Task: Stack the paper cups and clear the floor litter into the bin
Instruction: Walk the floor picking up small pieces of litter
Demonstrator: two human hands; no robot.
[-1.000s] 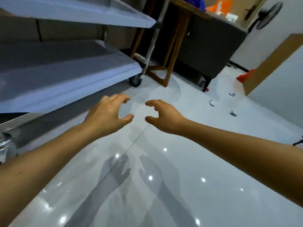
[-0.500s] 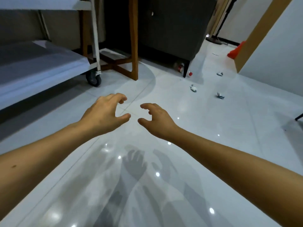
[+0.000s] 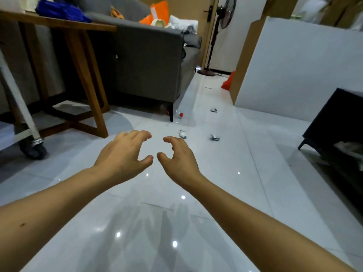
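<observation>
Nothing is held in either hand right now. The left hand (image 3: 125, 154) and right hand (image 3: 177, 157) are stretched out side by side above the glossy white floor (image 3: 225, 183), fingers curled loosely and spread apart, thumbs nearly touching, both empty.

Just past the right hand's fingertips a crumpled bit of white litter (image 3: 182, 133) is seen lying on the tiles, with a second scrap (image 3: 214, 137) off to its right. A third scrap (image 3: 214, 110) is found further back, near the foot of the white partition (image 3: 294, 65). A clear plastic bottle with a red cap (image 3: 179, 115) is tucked right beside the sofa leg, at the corner of the grey sofa (image 3: 153, 61). Something red-orange (image 3: 227, 82) is spotted on the floor further down, partly hidden by the partition's edge, so what it is can't be told.

On the left, a wooden table (image 3: 84, 75) is planted in front of the sofa, and a cart wheel (image 3: 33, 148) is parked near it. A dark cabinet (image 3: 337, 122) is stood at the right edge. A standing fan (image 3: 224, 20) is visible by the door at the back. No bin or paper cups can be picked out.
</observation>
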